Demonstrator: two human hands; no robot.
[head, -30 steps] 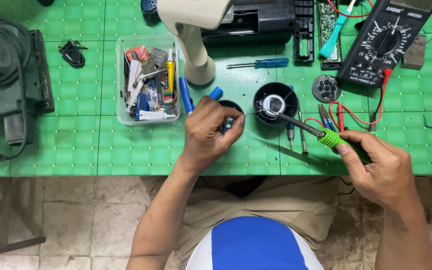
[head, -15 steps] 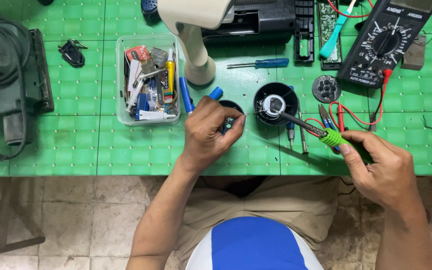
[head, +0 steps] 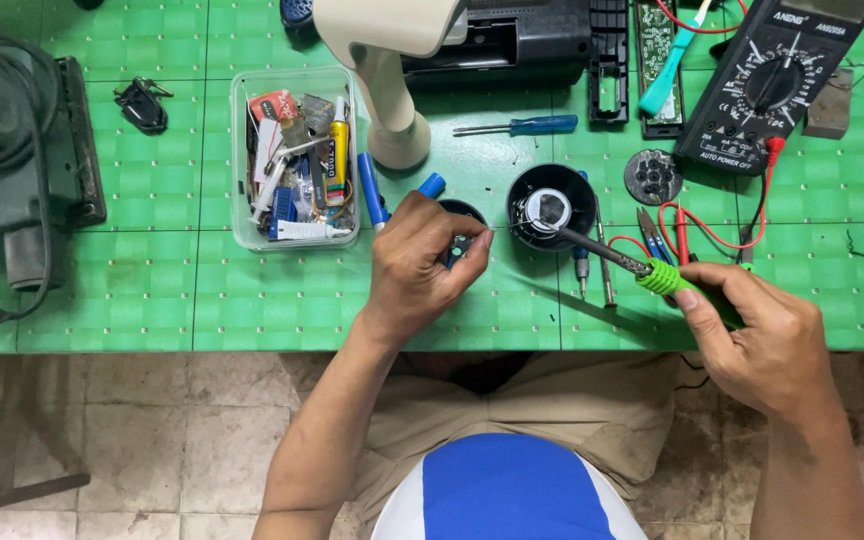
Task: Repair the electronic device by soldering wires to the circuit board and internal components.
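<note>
My left hand (head: 417, 262) is closed around a small dark part with a blue end (head: 460, 246), held just above the green table (head: 152, 300). My right hand (head: 757, 335) grips a soldering iron with a green collar (head: 652, 272). The iron's metal tip rests on the centre of a round black speaker (head: 550, 208) that lies between my two hands. A thin wire runs from the small part toward the speaker.
A clear plastic box of small tools (head: 294, 160) stands left of my left hand. A black multimeter (head: 774, 80) with red leads, a blue screwdriver (head: 522, 126), a beige lamp base (head: 392, 120) and a grey sander (head: 12, 170) lie on the table.
The soldering iron tip has shifted slightly on the speaker's centre. My left hand has stayed where it was.
</note>
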